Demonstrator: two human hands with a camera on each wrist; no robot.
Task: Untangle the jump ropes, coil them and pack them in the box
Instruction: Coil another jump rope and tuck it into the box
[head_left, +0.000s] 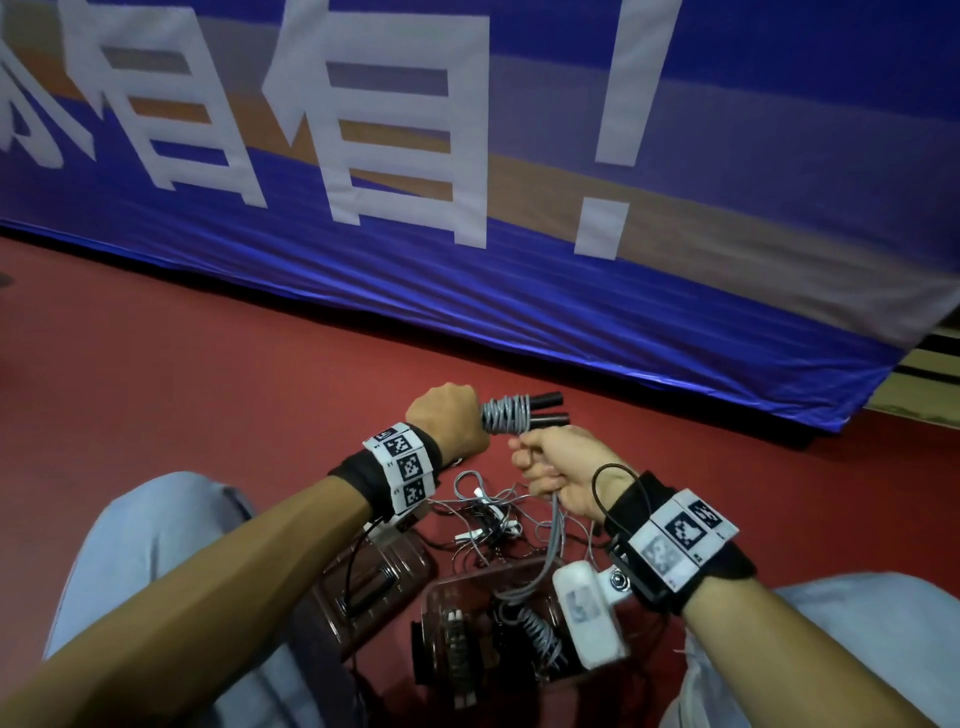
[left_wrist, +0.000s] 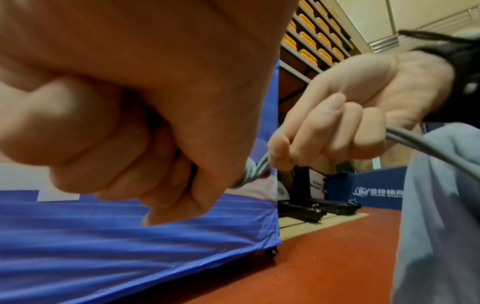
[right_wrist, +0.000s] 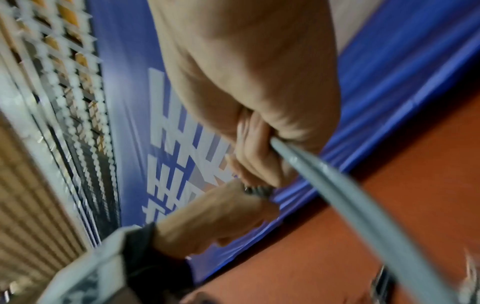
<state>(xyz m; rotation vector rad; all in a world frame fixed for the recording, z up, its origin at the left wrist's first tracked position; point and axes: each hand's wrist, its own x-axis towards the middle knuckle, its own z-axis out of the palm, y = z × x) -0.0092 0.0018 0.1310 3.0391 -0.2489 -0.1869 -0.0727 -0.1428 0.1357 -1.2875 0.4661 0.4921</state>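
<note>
My left hand (head_left: 451, 420) grips a jump rope's two black handles (head_left: 545, 408), held side by side with grey cord (head_left: 506, 415) wound tightly around them. My right hand (head_left: 558, 475) is just right of and below that bundle, fist closed on the loose grey strands (head_left: 555, 545) that hang down into the clear box (head_left: 441, 590). In the left wrist view my left hand (left_wrist: 145, 131) covers the handles, and the cord (left_wrist: 255, 169) runs to my right hand (left_wrist: 330, 131). In the right wrist view the grey strands (right_wrist: 337, 185) leave my right hand (right_wrist: 259, 144).
A tangle of grey and black ropes (head_left: 488, 525) with white handles lies on the red floor (head_left: 208, 364) between my knees. The box holds a coiled rope (head_left: 540, 631); its lid (head_left: 374, 582) lies to the left. A blue banner (head_left: 467, 208) stands ahead.
</note>
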